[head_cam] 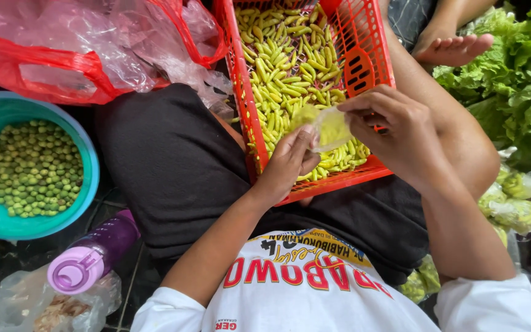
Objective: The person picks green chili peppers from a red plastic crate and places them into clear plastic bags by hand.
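Small clear plastic bag (pixel 329 128), partly filled with yellow-green chilies, hangs between both hands just above the near end of the red slatted plastic crate (pixel 373 55) that rests on the person's lap. The left hand (pixel 290 161) pinches the bag's lower left edge, its fingers (pixel 302 140) closed narrowly on the film; the right hand (pixel 394 126) grips the upper right edge from above, fingers curled tight on the plastic. So the bag lies directly between the two sets of fingers, touching both, its mouth stretched between them. My judgement is that the thin film could slip from either pinch, since each hold is only on an edge, and the chilies inside would spill back onto the loose pile of slender yellow-green chilies (pixel 290 67) in the crate or over its low near rim onto the dark cloth of the lap. A hard pull apart might also tear the film.
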